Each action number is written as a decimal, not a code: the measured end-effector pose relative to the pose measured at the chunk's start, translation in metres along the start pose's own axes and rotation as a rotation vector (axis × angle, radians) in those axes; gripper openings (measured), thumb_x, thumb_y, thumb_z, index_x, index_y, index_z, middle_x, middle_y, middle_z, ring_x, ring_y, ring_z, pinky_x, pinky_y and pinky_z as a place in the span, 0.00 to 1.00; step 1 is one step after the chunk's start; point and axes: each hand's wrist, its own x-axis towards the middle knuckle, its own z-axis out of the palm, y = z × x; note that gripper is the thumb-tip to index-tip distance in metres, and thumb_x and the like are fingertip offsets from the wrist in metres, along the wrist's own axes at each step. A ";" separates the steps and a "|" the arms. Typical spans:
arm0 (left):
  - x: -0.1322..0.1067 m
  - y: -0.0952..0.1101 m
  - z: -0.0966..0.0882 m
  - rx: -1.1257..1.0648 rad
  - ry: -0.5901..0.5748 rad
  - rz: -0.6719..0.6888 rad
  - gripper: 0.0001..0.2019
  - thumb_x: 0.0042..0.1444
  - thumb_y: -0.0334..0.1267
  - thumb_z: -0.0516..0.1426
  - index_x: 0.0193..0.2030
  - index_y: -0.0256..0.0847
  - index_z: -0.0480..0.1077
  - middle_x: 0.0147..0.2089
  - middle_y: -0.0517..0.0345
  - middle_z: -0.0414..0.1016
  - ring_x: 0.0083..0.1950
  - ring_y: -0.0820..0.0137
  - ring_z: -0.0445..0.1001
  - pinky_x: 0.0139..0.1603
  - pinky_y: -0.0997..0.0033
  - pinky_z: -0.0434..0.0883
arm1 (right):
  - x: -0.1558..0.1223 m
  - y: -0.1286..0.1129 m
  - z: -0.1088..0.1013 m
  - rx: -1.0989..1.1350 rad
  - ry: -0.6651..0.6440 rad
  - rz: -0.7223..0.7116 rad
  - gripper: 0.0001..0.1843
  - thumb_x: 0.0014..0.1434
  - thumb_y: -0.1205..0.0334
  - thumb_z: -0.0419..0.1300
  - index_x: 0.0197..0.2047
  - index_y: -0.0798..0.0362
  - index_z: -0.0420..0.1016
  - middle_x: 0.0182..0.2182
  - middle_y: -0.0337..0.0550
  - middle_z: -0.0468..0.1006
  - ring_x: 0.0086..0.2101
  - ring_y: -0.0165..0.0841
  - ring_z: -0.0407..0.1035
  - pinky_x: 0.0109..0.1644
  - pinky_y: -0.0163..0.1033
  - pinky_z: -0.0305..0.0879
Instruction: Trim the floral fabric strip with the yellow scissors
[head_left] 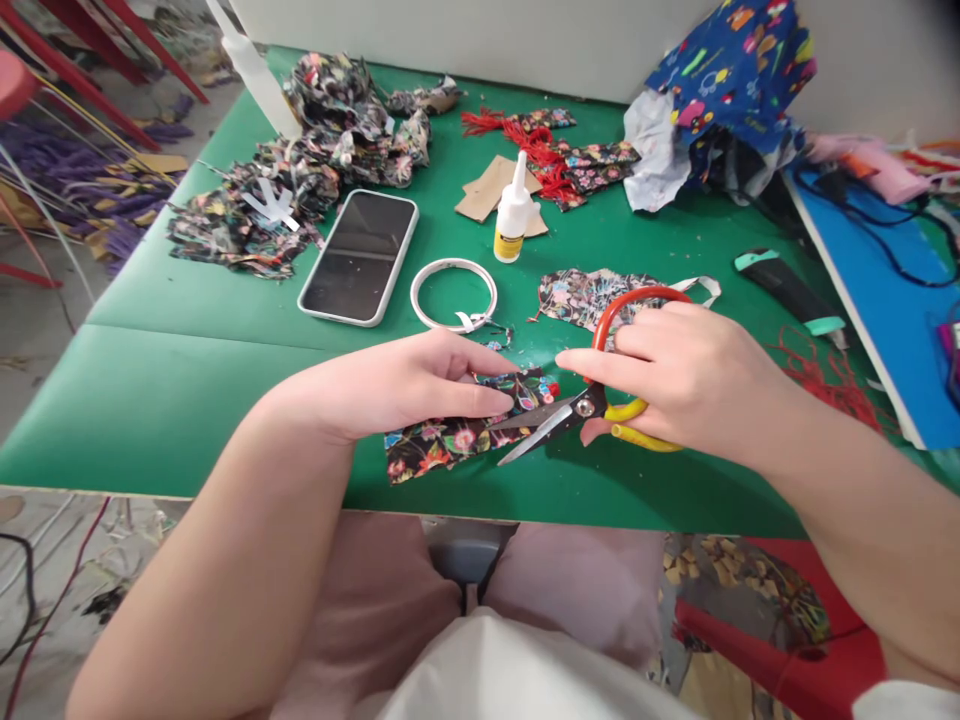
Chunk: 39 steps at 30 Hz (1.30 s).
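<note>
My left hand (pixel 442 385) pinches a dark floral fabric piece (pixel 427 450) near the front edge of the green table (pixel 150 400). In my right hand (pixel 667 370) is a pair of scissors (pixel 544 430) with one red and one yellow handle loop. Its blades are parted and point left, with the upper blade against the fabric by my left thumb. A red bit shows at the fabric's right end. Just beyond my right hand lies a lighter floral fabric piece (pixel 574 298) with a white strip. A roll of white tape (pixel 454 295) rests beyond my left hand.
A phone (pixel 360 258), a small glue bottle (pixel 511 220) on cardboard pieces and a taller white bottle (pixel 262 85) stand or lie farther back. Crumpled floral fabric (pixel 330 150), red-tasselled pieces (pixel 555 160), a box cutter (pixel 787 290) and a blue board (pixel 885 300) surround them.
</note>
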 end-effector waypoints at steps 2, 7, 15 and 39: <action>0.000 -0.001 0.000 0.009 -0.009 0.009 0.12 0.45 0.33 0.62 0.39 0.43 0.79 0.34 0.56 0.80 0.30 0.68 0.77 0.28 0.76 0.72 | 0.001 0.000 -0.001 -0.006 -0.002 -0.016 0.26 0.58 0.40 0.52 0.46 0.51 0.74 0.26 0.41 0.72 0.29 0.33 0.62 0.34 0.38 0.52; 0.001 -0.002 0.000 0.005 0.002 0.013 0.12 0.44 0.34 0.62 0.38 0.43 0.79 0.33 0.56 0.80 0.29 0.67 0.77 0.27 0.75 0.72 | 0.003 0.000 -0.004 -0.009 -0.025 -0.046 0.24 0.59 0.41 0.51 0.45 0.51 0.74 0.25 0.41 0.72 0.28 0.33 0.63 0.33 0.38 0.52; 0.002 -0.002 0.000 -0.035 -0.040 -0.017 0.12 0.45 0.36 0.63 0.39 0.41 0.79 0.33 0.56 0.80 0.29 0.68 0.76 0.27 0.76 0.72 | 0.002 0.001 -0.004 -0.012 -0.051 -0.045 0.25 0.60 0.40 0.47 0.43 0.50 0.74 0.26 0.41 0.73 0.28 0.32 0.64 0.32 0.36 0.51; 0.001 -0.002 -0.006 0.115 -0.197 0.020 0.09 0.56 0.38 0.57 0.42 0.43 0.76 0.28 0.67 0.72 0.23 0.83 0.63 0.26 0.86 0.64 | 0.002 -0.003 -0.009 -0.075 -0.031 -0.044 0.16 0.65 0.56 0.45 0.37 0.49 0.73 0.22 0.37 0.71 0.26 0.31 0.63 0.27 0.36 0.42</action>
